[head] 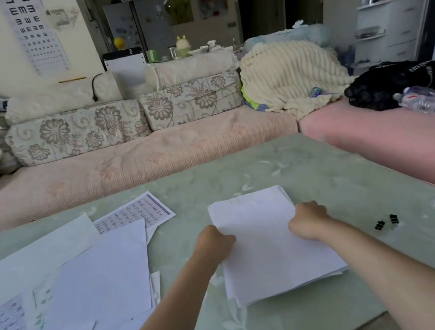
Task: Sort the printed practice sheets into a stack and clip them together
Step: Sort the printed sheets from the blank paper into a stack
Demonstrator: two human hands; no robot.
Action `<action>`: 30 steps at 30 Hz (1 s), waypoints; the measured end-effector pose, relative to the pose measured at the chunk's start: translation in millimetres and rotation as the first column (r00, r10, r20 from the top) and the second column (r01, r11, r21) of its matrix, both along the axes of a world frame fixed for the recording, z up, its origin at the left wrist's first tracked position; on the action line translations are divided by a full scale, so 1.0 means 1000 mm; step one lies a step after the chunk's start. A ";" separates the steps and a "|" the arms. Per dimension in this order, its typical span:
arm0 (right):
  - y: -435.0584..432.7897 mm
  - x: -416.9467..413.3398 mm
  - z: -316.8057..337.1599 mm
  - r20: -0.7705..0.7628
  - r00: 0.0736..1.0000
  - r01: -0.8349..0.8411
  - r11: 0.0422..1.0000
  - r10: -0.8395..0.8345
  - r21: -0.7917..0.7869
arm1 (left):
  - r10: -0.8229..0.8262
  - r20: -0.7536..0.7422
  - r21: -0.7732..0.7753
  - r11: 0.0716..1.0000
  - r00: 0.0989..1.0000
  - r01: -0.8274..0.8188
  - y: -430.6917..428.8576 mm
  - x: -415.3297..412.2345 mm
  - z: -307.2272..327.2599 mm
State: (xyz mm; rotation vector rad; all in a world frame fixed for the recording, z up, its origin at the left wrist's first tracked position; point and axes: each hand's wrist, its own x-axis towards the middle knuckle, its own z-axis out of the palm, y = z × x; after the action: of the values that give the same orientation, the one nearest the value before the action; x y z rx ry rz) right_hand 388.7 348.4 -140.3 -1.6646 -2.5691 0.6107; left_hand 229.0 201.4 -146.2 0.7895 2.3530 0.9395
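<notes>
Head view: both hands grip a stack of white sheets (268,243) on the green table (328,174), left hand (217,242) on its left edge, right hand (309,220) on its right. Squaring works best by tapping edges flush before reaching for the black binder clips (386,221) nearby.

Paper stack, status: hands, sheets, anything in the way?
Left hand and right hand grip the stack by its sides, edges uneven. Binder clips lie apart on the right. Loose sheets scattered left; nothing blocking.
</notes>
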 end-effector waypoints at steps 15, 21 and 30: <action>-0.093 -0.095 0.025 -0.421 0.854 -0.378 0.920 0.305 -0.101 | -0.051 -0.241 -0.049 0.998 0.969 0.041 -0.096 -0.077 0.012; -0.162 -0.182 0.020 -0.505 0.838 -0.403 0.858 0.207 -0.319 | -0.130 -0.502 -0.265 0.964 0.855 -0.009 -0.197 -0.148 0.005; -0.207 -0.264 -0.004 -0.465 0.879 -0.157 0.858 -0.105 -0.489 | -0.277 -0.442 -0.335 0.933 0.853 0.129 -0.258 -0.178 -0.028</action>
State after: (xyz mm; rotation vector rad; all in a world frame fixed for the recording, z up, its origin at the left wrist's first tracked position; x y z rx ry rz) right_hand 125.0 141.2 -144.7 -1.3270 -2.1707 1.6054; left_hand 50.9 -56.6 -173.8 1.2330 2.6644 0.3008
